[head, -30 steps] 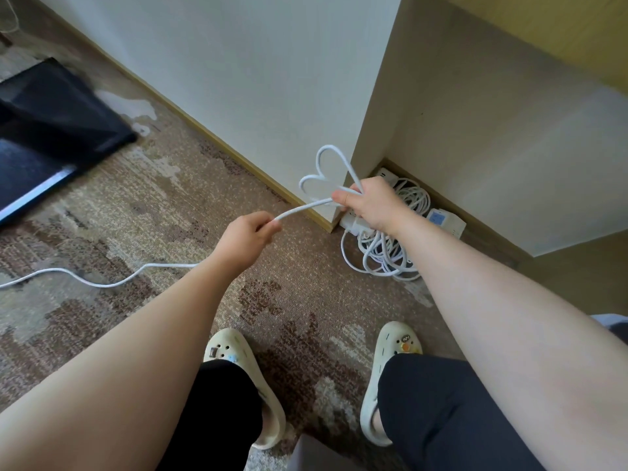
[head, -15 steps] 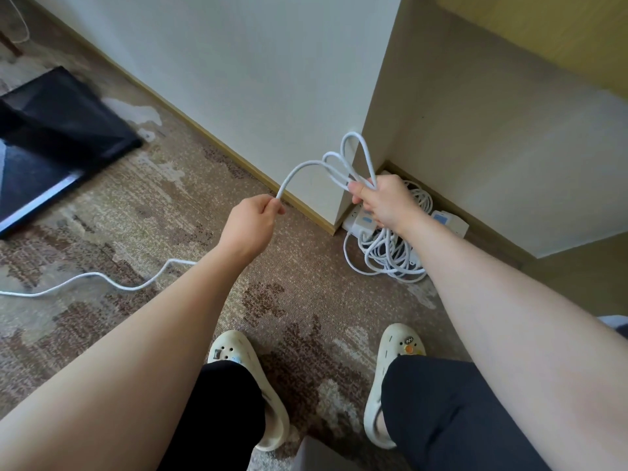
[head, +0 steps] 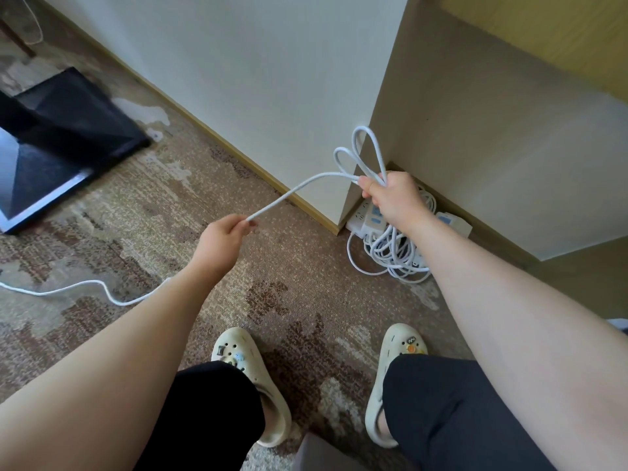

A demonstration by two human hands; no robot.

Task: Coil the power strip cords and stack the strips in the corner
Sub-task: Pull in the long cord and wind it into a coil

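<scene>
Head camera, looking down past two bare forearms to a patterned carpet (head: 170,205). A white power cord (head: 299,190) is being gathered into loops. The right hand (head: 390,198) is being held closed around a small bundle of these loops, which are standing up above the fist, in front of the corner where a white wall (head: 255,79) is meeting a beige cabinet panel (head: 475,147). The left hand (head: 221,241) is being pinched shut on the same cord lower and to the left, so a short span is being stretched between the two hands. Beyond the left hand, the uncoiled remainder is lying across the carpet and is being cut off by the left edge of the view.

On the floor in the corner, just under the right hand, white power strips (head: 368,217) are lying together with an already coiled cord bundle (head: 394,253) resting against them. A black flat object (head: 51,141) is lying well apart at the left. Two cream clogs (head: 251,375) are being worn below.

Judged risks: the loops being held could be let slip and spring open if the right grip is being loosened while a new turn is being added; the trailing cord could be snagged on the carpet or kinked, and the floor bundle could be tangled with the new coil when it is being set down
</scene>
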